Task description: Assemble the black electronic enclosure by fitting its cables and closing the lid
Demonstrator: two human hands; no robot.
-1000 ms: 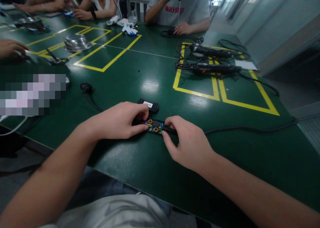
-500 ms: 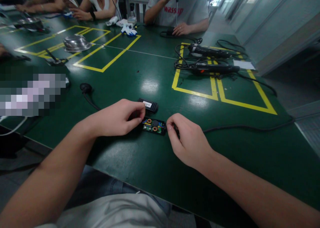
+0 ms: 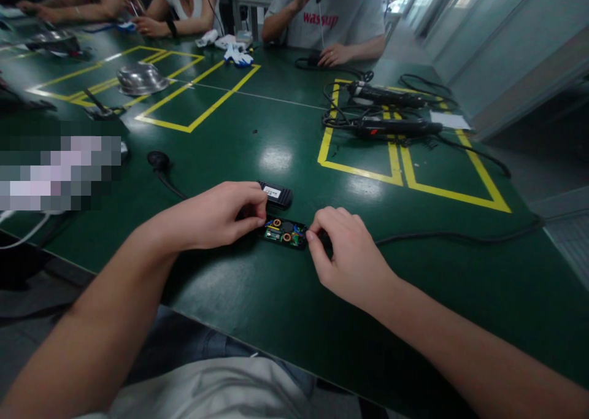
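Where it lies on the green table, in front of the person, the case is open, its board face up between both hands. From here I see the right hand pinching thumb to fingertips at the case's right end, seemingly on the cord that trails off rightward. The left hand curls in at the other end, thumb and finger near each other; whether it grips anything I can't tell. Just beyond the case, apart from it, sits the ribbed cover with its white label. I'd guess the case is light, a stiff, rather slick shell that could skid under a tug. The board, with its exposed coils and thin wires, looks like the fragile part, so I'd take hold by the case's long side walls or its ends, keeping fingertips off the components.
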